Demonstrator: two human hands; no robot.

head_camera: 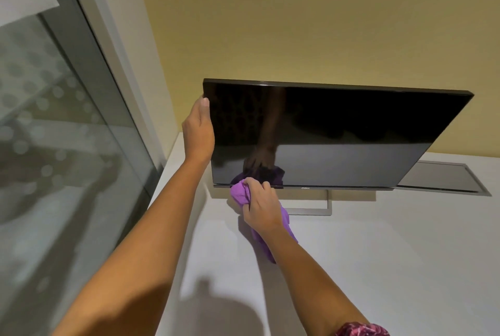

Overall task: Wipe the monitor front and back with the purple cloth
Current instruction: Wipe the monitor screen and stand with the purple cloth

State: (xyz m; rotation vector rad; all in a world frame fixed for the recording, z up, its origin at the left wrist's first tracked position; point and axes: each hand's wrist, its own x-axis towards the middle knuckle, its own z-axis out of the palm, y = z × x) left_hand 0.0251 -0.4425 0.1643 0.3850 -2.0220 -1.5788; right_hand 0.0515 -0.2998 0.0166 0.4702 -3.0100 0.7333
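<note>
Head: right hand (261,206) clamps purple cloth (239,193) at monitor (338,124) bottom edge; left hand (198,133) grips its side.

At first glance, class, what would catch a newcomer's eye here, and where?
The big dark monitor dominates the middle, standing on a white desk against a yellow wall. The right hand bunches a bright purple cloth at its lower left edge, while the left hand holds its left side.

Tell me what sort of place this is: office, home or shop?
Most likely an office or meeting room, though not certain: a Dell monitor stands on a plain white desk, a flush cable hatch is set into the desktop behind it, and a dot-frosted glass partition runs along the left.
</note>
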